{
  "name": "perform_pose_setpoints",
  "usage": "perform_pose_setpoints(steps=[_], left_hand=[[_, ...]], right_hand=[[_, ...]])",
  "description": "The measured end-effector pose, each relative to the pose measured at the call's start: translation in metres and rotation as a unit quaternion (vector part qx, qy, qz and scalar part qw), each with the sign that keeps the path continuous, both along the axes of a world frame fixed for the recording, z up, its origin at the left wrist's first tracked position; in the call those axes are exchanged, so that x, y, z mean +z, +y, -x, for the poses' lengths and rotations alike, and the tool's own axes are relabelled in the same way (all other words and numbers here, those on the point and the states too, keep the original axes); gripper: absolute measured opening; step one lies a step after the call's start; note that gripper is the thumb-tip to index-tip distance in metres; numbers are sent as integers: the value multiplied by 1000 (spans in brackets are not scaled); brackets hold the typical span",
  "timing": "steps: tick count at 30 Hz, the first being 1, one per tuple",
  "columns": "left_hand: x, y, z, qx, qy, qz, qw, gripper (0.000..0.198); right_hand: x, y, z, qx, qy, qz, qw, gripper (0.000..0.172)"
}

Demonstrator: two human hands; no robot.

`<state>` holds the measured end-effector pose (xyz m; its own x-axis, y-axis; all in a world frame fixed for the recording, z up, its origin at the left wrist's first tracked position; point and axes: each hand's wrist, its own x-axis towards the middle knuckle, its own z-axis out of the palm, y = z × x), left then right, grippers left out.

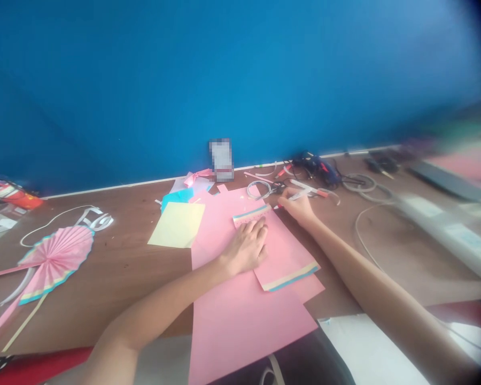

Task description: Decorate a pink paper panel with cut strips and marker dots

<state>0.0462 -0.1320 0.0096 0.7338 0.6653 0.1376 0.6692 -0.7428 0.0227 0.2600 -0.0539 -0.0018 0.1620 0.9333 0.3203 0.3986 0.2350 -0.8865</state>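
Note:
My left hand [247,247] lies flat, fingers spread a little, on a pink paper strip [288,251] edged in yellow and blue at both ends. Small dots run along the strip's far end. Just beyond its far right corner, my right hand [297,207] is closed around what looks like a slim whitish pen [303,193] with a red tip; the fingers partly cover it. Beneath the strip spreads a larger pink sheet [224,331], which reaches past the table's near edge. A pale yellow square of paper [176,225] overlaps its left side.
A pleated pink paper fan [60,254] lies at left beside curled white strips [102,220]. Blue paper [176,200], a red-and-white marker [312,187], and dark tangled cables [318,167] are along the back. A white power strip [444,230] sits at right. The blue wall [240,80] bounds the table.

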Motion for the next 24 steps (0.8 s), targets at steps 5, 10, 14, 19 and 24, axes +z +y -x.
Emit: perform_pose_setpoints(steps=[5,10,14,19,24], left_hand=[[-2,0,0,-2,1,-7,1000,44],[-2,2,0,-7,5,-5,1000,46],[-1,1,-1,-1,5,-5,1000,46],[-1,0,0,1,5,-2,1000,45],[-1,0,0,0,1,0,1000,44]], right_hand=[[-3,1,-1,7,-4,-3,1000,15],[-7,5,-1,6,-11,-5,1000,16],[-8,6,-1,11,-29,-6,999,15],[-3,3,-1,9,11,7,1000,15],[-1,2,-1,19,14,18,1000,17]])
